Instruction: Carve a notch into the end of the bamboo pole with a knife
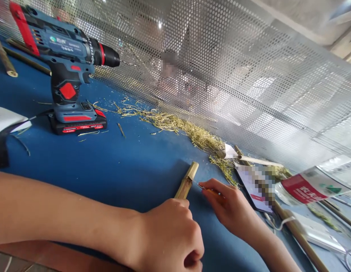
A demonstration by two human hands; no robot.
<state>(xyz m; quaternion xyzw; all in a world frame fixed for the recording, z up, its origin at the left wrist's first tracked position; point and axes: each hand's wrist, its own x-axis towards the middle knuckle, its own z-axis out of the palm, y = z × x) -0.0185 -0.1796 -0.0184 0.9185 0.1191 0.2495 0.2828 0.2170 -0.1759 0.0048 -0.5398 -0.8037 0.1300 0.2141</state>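
My left hand [171,234] is closed around a short bamboo piece [188,180], which lies on the blue table [113,166] and points away toward the mesh. My right hand [229,207] pinches a thin orange-handled tool [205,188]. The tool's metal tip touches the side of the bamboo near its far end. Most of the tool's handle is hidden inside the fingers.
A blue and red cordless drill [67,71] stands upright at the far left, bit pointing right. Bamboo shavings [186,130] run along the perforated metal screen [220,75]. A phone [253,185], printed packets [305,187] and long bamboo sticks [297,232] lie at right.
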